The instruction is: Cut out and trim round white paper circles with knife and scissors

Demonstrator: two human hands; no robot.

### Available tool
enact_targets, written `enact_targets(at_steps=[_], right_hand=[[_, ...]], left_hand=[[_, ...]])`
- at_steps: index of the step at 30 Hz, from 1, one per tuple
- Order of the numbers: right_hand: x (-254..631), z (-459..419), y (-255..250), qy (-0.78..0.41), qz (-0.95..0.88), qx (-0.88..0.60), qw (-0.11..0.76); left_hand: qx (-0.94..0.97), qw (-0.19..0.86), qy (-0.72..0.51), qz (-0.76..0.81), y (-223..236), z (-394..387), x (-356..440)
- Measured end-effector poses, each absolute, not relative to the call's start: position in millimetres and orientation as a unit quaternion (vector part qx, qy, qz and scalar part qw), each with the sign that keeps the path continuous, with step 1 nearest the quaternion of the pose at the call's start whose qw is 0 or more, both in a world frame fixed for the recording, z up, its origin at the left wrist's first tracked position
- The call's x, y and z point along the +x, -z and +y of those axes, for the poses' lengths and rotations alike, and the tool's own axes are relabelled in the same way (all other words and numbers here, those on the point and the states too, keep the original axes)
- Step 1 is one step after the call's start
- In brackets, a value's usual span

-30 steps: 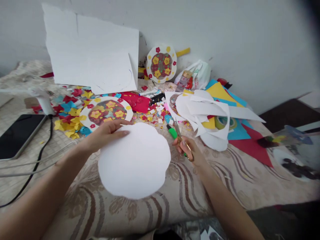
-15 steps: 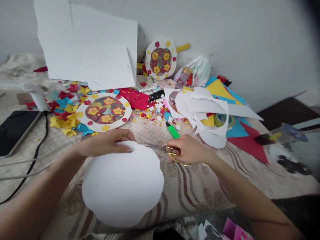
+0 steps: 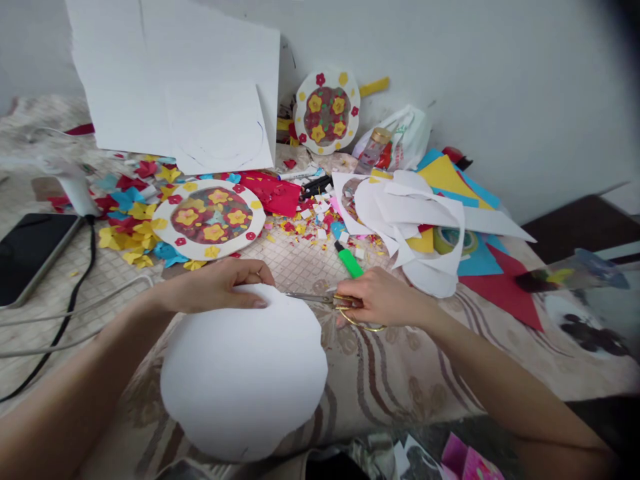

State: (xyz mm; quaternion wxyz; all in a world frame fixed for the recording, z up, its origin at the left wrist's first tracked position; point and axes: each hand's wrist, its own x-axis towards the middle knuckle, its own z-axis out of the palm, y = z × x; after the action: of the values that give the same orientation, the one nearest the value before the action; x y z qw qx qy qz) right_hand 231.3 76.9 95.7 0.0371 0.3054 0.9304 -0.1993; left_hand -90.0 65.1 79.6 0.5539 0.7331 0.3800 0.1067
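Plain white wall behind; patterned beige cloth covers the work surface, crowded with craft litter.

Far left: dark phone lying flat, black cable trailing past it. Loose red, yellow and blue paper flowers heaped beside a finished round plaque decorated with yellow blooms. Large white sheets lean against the wall behind; a second decorated plaque stands upright further along.

Centre: left hand lies palm down on the upper edge of a scalloped white paper disc, fingers flat, thumb tucked under the rim, pinning it. The disc hangs partly over the near edge toward the person.

Just right of it: right hand has its grip closed through the gold loops of scissors. Blades point left, tips touching the disc's upper right edge; they look nearly closed, though the gap is too thin to judge.

Green marker just beyond the scissors. Further right, a pile of white offcuts over coloured sheets, a tape roll half buried, a plastic bag at the wall.

Judgement: trimming of the disc's outline is in hand, at the top scallop. A next cut would want the blades opened and the left hand turning the paper to feed the curve.
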Motion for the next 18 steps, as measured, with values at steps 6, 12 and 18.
enact_targets(at_steps=[6, 12, 18], right_hand=[[231.5, 76.2, -92.4, 0.175, 0.937, 0.299, 0.037], [232.6, 74.8, -84.7, 0.137, 0.942, 0.306, 0.028], [229.6, 74.0, -90.2, 0.193, 0.919, 0.339, 0.054]], left_hand=[[0.743, 0.538, -0.100, 0.385, -78.2, 65.8, -89.1], [0.741, 0.546, -0.088, 0.381, -73.9, 67.0, -91.5], [0.753, 0.529, -0.077, 0.383, -72.8, 67.7, -91.2]])
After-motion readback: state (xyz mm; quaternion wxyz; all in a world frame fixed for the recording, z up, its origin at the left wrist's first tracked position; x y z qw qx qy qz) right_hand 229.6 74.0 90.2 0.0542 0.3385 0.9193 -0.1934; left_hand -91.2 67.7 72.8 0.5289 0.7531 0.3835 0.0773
